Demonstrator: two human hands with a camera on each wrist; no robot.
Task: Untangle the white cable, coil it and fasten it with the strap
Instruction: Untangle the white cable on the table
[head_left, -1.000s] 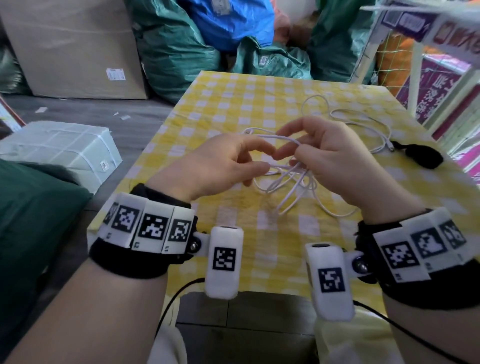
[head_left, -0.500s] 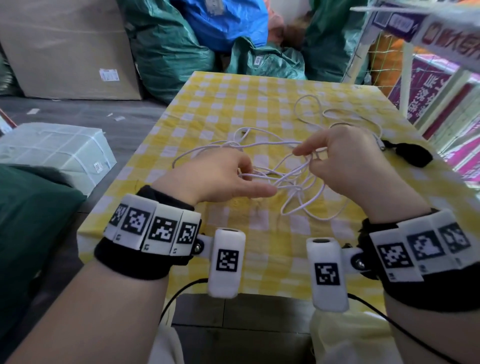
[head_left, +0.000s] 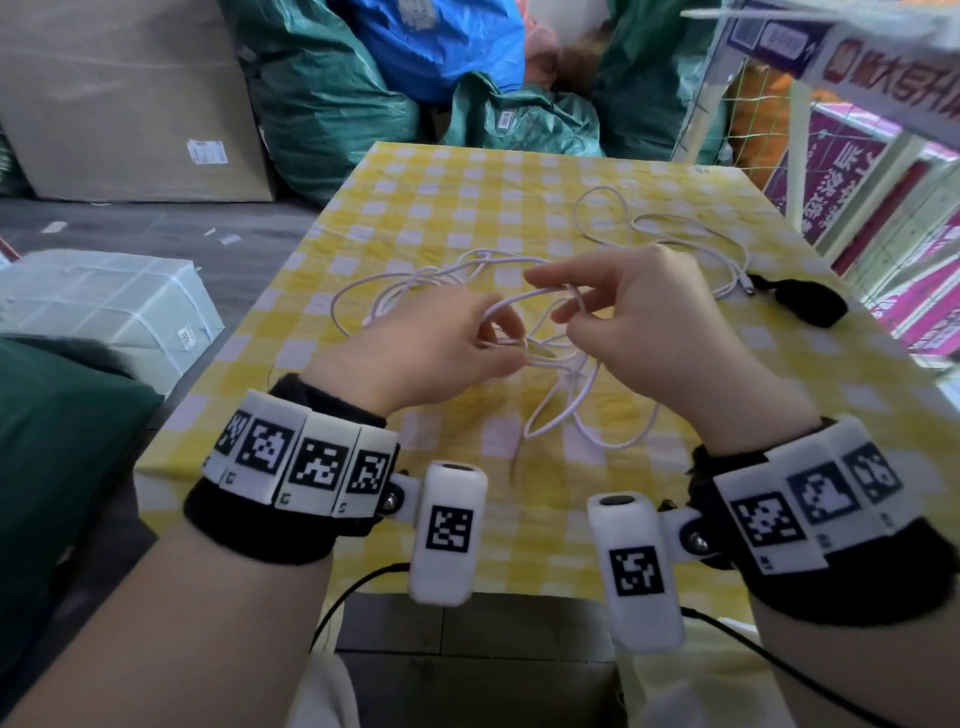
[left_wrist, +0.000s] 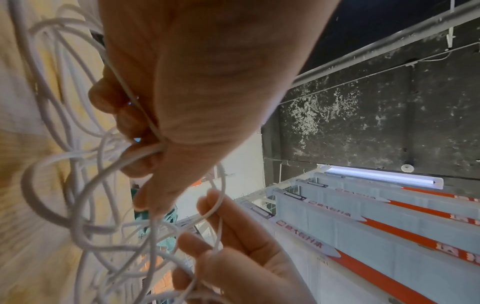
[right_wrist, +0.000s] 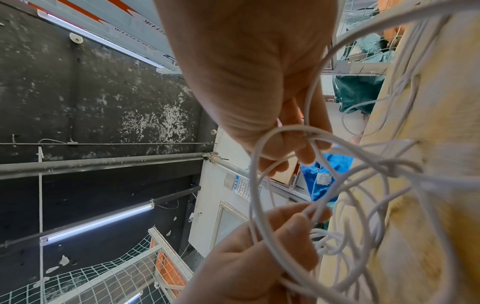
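Green sacks (head_left: 332, 98) (behind table (head_left: 447, 208))

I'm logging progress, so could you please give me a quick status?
Left hand and right hand both pinching the white cable. Cable tangled, uncoiled. Black strap untouched beside it. Nothing obstructing.

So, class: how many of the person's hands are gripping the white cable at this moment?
2. The left hand pinches strands of the white cable at the tangle's left side; the right hand pinches a loop at its right, both above the checked table.
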